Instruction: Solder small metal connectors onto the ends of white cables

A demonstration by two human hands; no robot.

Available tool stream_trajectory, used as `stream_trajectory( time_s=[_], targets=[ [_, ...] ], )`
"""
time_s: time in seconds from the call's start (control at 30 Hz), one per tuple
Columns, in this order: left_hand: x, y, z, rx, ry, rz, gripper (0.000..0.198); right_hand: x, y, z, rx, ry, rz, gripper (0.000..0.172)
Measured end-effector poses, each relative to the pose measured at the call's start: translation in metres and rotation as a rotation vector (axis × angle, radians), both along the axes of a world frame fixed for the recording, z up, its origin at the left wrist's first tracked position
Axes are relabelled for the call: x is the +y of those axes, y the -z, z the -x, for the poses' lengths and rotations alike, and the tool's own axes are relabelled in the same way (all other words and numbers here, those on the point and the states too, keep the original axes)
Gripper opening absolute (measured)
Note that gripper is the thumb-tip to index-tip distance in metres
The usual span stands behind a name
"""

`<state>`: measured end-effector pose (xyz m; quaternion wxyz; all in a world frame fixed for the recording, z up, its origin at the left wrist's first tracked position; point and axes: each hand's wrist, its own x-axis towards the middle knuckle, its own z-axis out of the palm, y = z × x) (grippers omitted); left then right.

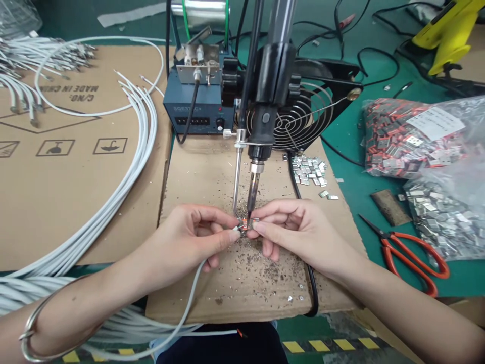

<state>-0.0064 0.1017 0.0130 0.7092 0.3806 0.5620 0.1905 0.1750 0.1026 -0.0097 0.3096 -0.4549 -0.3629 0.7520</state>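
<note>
My left hand (197, 235) pinches the end of a white cable (189, 298) that loops down toward the table's front edge. My right hand (295, 227) pinches a small metal connector (250, 222) with an orange part. Both hands meet under the tip of a fixed soldering iron (253, 189), and the cable end touches the connector there. A bent metal feed tube (237, 177) comes down just left of the iron's tip. A metal bangle (32, 323) sits on my left wrist.
A blue soldering station (193, 108) and a black fan (303, 119) stand behind the iron. White cables (129, 167) lie on cardboard (56, 192) at left. Loose metal shells (308, 169), bags of connectors (409, 136), and red scissors (413, 255) lie at right.
</note>
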Motion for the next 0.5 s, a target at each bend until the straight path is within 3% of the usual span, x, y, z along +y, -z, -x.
stream_trajectory(
  time_s=[0.23,0.5],
  targets=[
    [0.0000,-0.0010,0.0005,0.037,0.071,-0.033,0.007,0.0001,-0.0002,-0.0002,-0.014,-0.013,-0.021,0.012],
    [0.0007,-0.0034,-0.0002,0.054,0.038,-0.021,0.009,-0.0002,0.0003,-0.0023,0.003,-0.028,-0.021,0.009]
  ],
)
